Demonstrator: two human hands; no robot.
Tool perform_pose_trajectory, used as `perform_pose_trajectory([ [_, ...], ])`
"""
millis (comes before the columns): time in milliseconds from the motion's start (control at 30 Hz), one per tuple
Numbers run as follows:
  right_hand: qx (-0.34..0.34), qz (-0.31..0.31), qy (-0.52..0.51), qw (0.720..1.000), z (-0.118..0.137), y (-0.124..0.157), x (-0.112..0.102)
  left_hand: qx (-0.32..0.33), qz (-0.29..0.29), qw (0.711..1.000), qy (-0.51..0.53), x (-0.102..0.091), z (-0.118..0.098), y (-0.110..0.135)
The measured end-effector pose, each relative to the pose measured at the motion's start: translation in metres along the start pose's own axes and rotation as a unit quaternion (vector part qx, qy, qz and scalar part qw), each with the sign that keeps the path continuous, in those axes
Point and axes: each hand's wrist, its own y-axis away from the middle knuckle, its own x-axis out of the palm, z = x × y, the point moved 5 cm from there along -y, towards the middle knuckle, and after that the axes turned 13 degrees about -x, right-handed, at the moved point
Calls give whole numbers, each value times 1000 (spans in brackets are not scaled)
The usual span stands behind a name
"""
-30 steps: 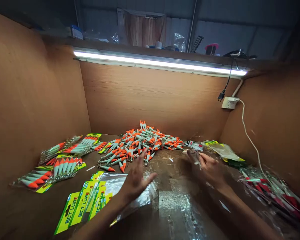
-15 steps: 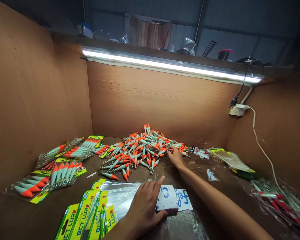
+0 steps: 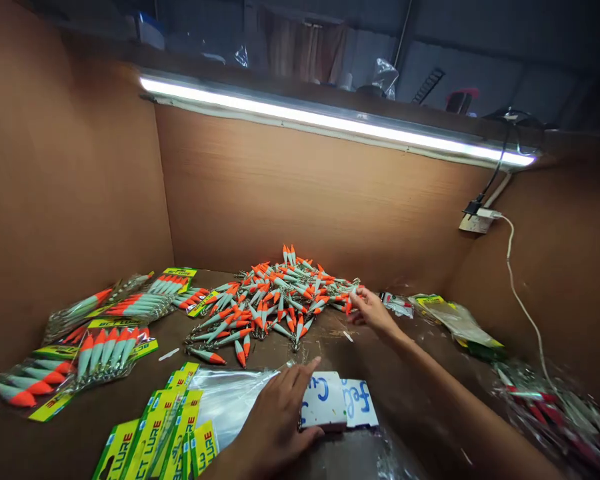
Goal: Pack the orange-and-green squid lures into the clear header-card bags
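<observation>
A large heap of orange-and-pale squid-jig lures point(image 3: 280, 287) with metal hook crowns lies at the back of the table. At its right edge my right hand point(image 3: 373, 312) has its fingertips closed around a lure point(image 3: 349, 305), whose orange end shows below them. My left hand point(image 3: 280, 413) lies with fingers stretched at the left end of a white block with blue writing point(image 3: 325, 403). Its thumb touches the block's near edge. Clear plastic bags point(image 3: 230, 400) with yellow-green "BCT LURE" headers point(image 3: 153, 433) are fanned out beside and partly under that hand.
Filled lure packs point(image 3: 110, 350) are piled at the left. Flat bags point(image 3: 455, 320) and red-and-silver packaged items point(image 3: 555, 407) lie at the right. A white cable point(image 3: 523, 300) hangs from the socket point(image 3: 475, 223). Brown panels point(image 3: 305, 180) enclose three sides beneath a lamp point(image 3: 330, 123).
My right hand has drawn slightly right and away from the heap, with a lure at its fingertips. My left hand stays by the block. The camera view has shifted slightly.
</observation>
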Motion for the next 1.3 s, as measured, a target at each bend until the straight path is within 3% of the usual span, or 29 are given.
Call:
perform_pose_trajectory([
  [67,26,85,-12,996,1,47,-3,-11,-6,1000,19,0,6,-2],
  [133,28,232,2,972,3,96,-1,-21,-5,999,32,1,10,-4],
  [200,-5,267,102,958,5,130,-5,-28,0,999,35,1,12,-6],
  [267,-25,247,202,948,6,147,-5,-30,6,999,35,1,11,-7],
  [367,-65,217,240,944,14,151,13,-17,14,999,41,0,6,-6],
  [533,-140,254,182,940,32,137,54,-43,9,997,61,-5,5,-6],
  [667,-162,265,162,937,29,134,63,-45,-7,996,71,-11,10,-8],
  [833,-201,293,159,921,11,127,62,-54,12,996,66,-10,14,-9],
  [967,-221,405,116,879,18,99,56,-64,16,996,58,-6,16,-10],
  [1033,-212,416,105,878,33,66,51,-62,17,996,58,-4,20,-12],
  [1133,-222,310,152,912,63,-9,51,-49,18,997,57,0,24,-14],
  [1200,-226,237,228,917,81,-65,62,-33,27,998,54,3,25,-15],
  [1300,-220,219,256,916,97,-135,94,-17,38,999,36,7,22,-17],
])
